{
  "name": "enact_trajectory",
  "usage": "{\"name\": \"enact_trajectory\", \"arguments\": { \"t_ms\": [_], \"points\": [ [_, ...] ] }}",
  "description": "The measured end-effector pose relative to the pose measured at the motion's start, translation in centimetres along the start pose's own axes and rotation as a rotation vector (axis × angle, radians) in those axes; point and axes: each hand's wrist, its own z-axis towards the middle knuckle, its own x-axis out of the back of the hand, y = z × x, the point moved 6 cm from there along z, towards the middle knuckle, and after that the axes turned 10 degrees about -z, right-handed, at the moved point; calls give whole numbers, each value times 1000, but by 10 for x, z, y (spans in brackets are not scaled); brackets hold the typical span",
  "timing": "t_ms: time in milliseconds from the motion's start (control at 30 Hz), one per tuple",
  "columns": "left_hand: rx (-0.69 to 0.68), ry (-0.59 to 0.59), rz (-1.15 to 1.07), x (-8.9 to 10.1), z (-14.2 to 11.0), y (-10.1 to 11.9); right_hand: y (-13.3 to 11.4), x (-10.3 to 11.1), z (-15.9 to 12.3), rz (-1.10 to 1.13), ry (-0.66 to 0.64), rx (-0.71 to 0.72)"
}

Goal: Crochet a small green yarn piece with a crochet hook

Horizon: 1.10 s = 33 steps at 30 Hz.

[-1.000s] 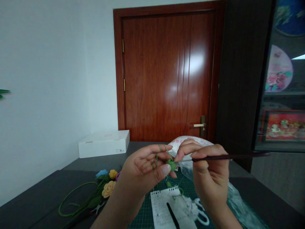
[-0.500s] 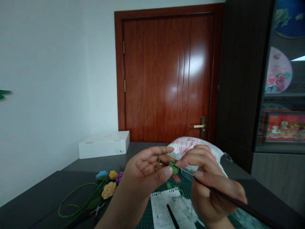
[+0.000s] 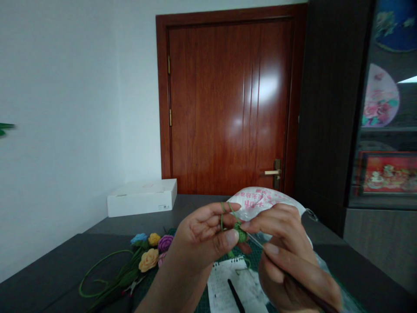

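Between the thumb and fingers of my left hand (image 3: 205, 239) is a small green crochet piece (image 3: 241, 234). Green yarn (image 3: 222, 219) loops round the raised left index finger and runs down to the piece. My right hand (image 3: 289, 256) grips a crochet hook (image 3: 257, 241) with a thin metal shaft and a dark handle. The hook's tip meets the crochet piece, though its exact place in the stitches is too small to make out. The right index fingertip touches the top of the piece. Both hands are held above the table.
Below lie a written notepad (image 3: 221, 282), a black pen (image 3: 236, 295) and a green cutting mat (image 3: 203, 295). Crocheted flowers (image 3: 149, 260) and pliers (image 3: 133, 287) are at left. A white box (image 3: 143, 200) and a white plastic bag (image 3: 254, 198) stand behind.
Both hands have shifted slightly, the left one a little to the right with the crochet piece. The hook's handle now points more steeply down. More of the purple flower shows.
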Motion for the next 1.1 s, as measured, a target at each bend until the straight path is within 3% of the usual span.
{"name": "enact_trajectory", "arguments": {
  "t_ms": [333, 433, 533, 667, 767, 900, 1100],
  "points": [
    [-62, -32, 65, 3, -4, 4, 0, -5, -9, 135, 128, 98],
    [-102, -53, 85, 3, -3, 6, 4, -15, -8, 396, 202, -77],
    [-158, -48, 140, 2, -4, 11, 9, -30, -8, 658, 257, -363],
    [-227, 75, 245, 2, -9, 19, 12, -52, -9, 940, 141, -650],
    [-243, 120, 294, 3, -12, 21, 17, -58, -9, 1040, 57, -747],
    [-221, 60, 306, 2, -11, 20, 22, -57, -5, 1114, -26, -742],
    [-180, 30, 321, 0, -9, 19, 25, -45, 6, 1013, -106, -591]
  ]
}}
